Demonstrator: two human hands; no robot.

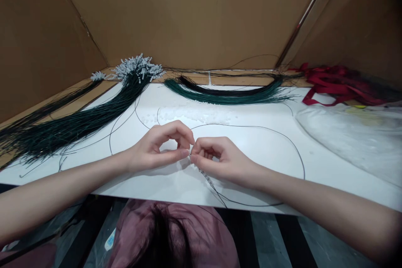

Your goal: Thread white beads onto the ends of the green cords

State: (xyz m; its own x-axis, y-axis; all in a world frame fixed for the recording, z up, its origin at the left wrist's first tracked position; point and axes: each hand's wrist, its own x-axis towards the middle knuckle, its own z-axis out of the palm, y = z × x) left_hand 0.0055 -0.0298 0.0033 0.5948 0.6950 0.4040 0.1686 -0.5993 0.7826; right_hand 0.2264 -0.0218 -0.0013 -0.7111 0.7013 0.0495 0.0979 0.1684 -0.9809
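Observation:
My left hand (166, 144) is curled above the white board, with thumb and fingertips closed at the tip of a thin dark wire. Against it, my right hand (222, 159) pinches the same wire between thumb and bent forefinger. A short beaded stretch of the wire (205, 177), with small pale beads along it, slants down from under my right fingers. The bare part of the wire (300, 155) makes a wide loop around my right hand. Exactly what lies between the fingertips is partly hidden. Behind my hands, loose small white beads (201, 115) are scattered on the board.
A bundle of dark green wires (91, 123) with white beaded ends (138, 69) lies at left. Green and black wires (226, 97) curve along the back. Red ribbon (326, 86) and a clear plastic bag (354, 138) are at right. Cardboard walls (194, 16) enclose the board (132, 188).

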